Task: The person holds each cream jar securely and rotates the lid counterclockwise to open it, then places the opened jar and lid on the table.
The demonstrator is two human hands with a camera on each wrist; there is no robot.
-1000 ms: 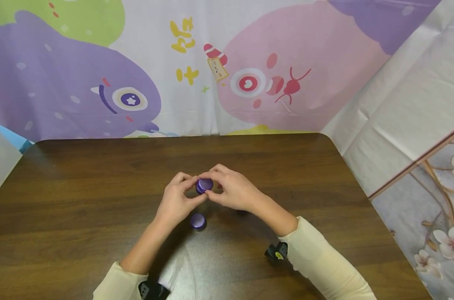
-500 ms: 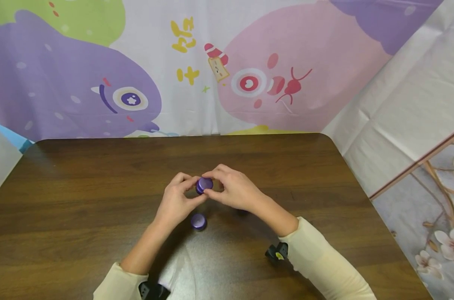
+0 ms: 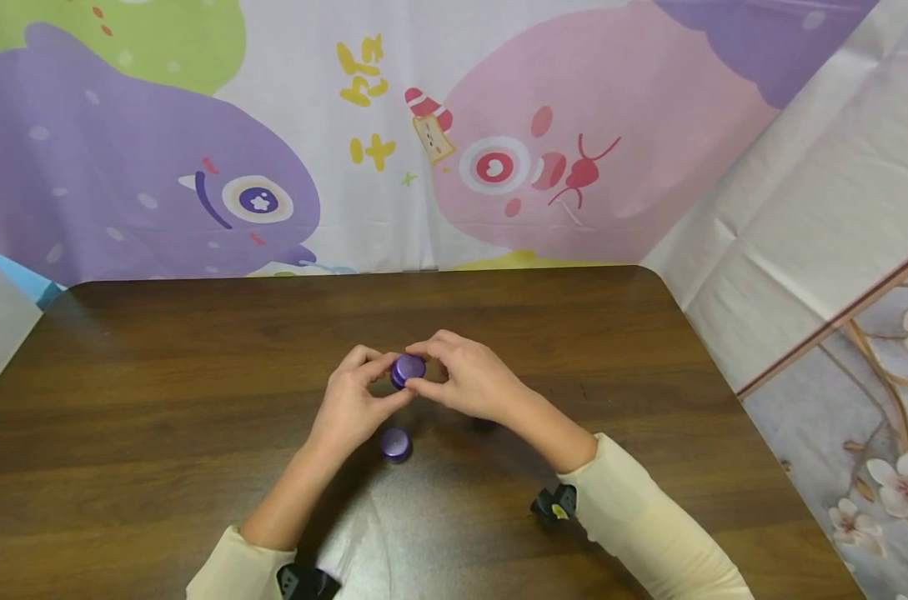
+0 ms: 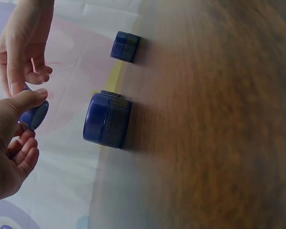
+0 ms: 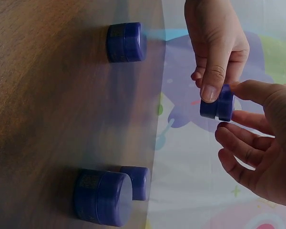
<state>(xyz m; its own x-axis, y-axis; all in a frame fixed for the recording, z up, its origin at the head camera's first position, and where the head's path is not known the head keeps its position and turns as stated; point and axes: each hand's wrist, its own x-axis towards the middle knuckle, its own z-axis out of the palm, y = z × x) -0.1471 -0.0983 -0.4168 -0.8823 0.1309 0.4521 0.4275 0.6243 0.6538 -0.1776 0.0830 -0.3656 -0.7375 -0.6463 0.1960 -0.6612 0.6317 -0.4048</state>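
Both hands hold one small, round purple jar point(image 3: 408, 369) above the table. My left hand point(image 3: 348, 402) pinches its lower part between thumb and fingers. From the other side, the thumb and index finger of my right hand point(image 3: 472, 379) grip the lid point(image 5: 226, 102). A thin pale line shows between lid and body in the right wrist view. Below the hands, a similar jar point(image 3: 397, 445) stands upright on the table. Another jar point(image 3: 485, 424) is mostly hidden under the right forearm. Behind the large near jar point(image 4: 107, 120) in the left wrist view, a further jar point(image 4: 110, 93) peeks out.
The brown wooden table point(image 3: 198, 433) reaches back to a cartoon-printed curtain point(image 3: 378, 217). A pale fabric wall point(image 3: 791, 208) rises beyond its right edge. Dark wrist cameras point(image 3: 554, 505) sit at both cream sleeves.
The right fingertips have shifted slightly to the right round the lid. The left hand and the jars on the table have stayed in place.
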